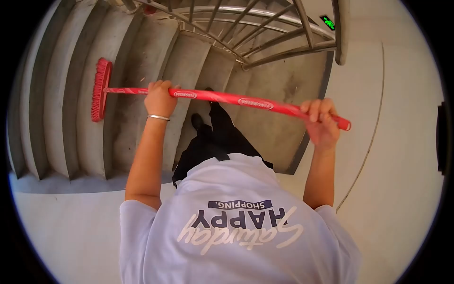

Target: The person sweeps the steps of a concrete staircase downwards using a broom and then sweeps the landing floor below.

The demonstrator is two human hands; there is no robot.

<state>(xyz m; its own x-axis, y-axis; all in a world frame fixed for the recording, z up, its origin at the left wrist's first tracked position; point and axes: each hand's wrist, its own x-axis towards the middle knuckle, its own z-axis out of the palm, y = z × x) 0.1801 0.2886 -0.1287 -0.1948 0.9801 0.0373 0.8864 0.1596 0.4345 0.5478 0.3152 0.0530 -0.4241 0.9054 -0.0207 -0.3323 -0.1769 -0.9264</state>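
Observation:
A red broom (222,98) lies across the view, its handle nearly level. My left hand (161,99), with a light band at the wrist, is closed round the handle toward the brush end. My right hand (321,119) grips it close to the handle's free end, fingers over the top. At the far left is the broom's bristle head (100,90), over the concrete steps (87,102). Whether the bristles touch a step, I cannot tell.
A metal railing (265,28) runs along the top of the view. White walls (378,142) stand at the right and lower left. My dark shoe (197,121) is on the stairs, and a green exit sign (327,22) shows at the upper right.

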